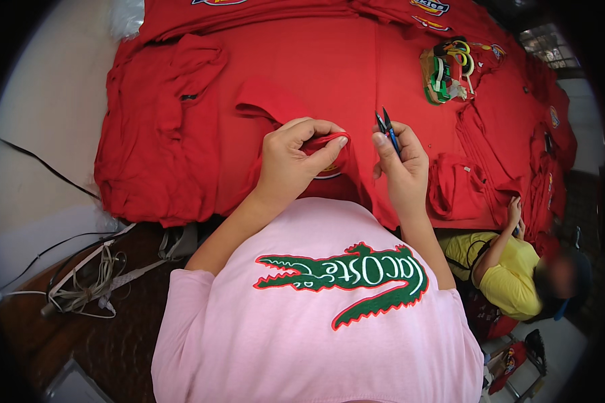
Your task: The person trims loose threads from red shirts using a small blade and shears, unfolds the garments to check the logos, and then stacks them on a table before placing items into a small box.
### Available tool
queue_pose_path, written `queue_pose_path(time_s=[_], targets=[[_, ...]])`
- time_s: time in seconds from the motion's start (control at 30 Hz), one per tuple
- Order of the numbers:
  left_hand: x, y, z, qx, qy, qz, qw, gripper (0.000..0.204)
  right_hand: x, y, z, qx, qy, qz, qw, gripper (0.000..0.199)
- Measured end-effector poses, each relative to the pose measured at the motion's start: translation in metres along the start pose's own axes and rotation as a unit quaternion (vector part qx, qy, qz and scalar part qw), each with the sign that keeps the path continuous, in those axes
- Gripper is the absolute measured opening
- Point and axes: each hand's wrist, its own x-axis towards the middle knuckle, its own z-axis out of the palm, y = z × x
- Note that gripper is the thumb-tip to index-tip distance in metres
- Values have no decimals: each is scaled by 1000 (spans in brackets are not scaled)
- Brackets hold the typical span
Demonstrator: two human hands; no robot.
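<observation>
My left hand (301, 149) pinches the edge of a red shirt (363, 161) between thumb and fingers, lifting a fold of it. Part of a printed patch shows on the cloth under that hand. In my right hand (405, 158) is a pair of small thread snips (388, 129), dark with blue, its two pointed blades slightly apart and aimed away from me. The snips are a short way to the right of the pinched fold and do not touch it. The rest of the shirt hangs over the table's near edge against my body.
Red cloth covers the table (302, 57). Piled red shirts (165, 134) lie at the left, more at the far edge and right. A small box (444, 74) with tape rolls stands far right. A co-worker in yellow (507, 275) handles red cloth at right. Cables (87, 289) hang lower left.
</observation>
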Motion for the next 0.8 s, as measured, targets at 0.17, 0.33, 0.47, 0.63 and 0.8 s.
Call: queue_pose_path(time_s=[0.17,0.33,0.47,0.63,0.8], targets=[[1,-4,2,20,-30,10,999,15,2,-14,16,-9,-41,-37,998,19],[-4,-8,6,-6,-30,-21,999,14,11,-22,-7,96,-406,-34,908,14],[5,-11,2,-40,-5,-27,999,12,5,-45,-19,60,-487,-15,871,11],[6,-11,6,-109,8,-67,992,13,2,-8,-6,-185,-55,-86,977,34],[6,-14,7,-165,-13,-117,979,12,-10,1,1,-197,-17,-110,974,26]])
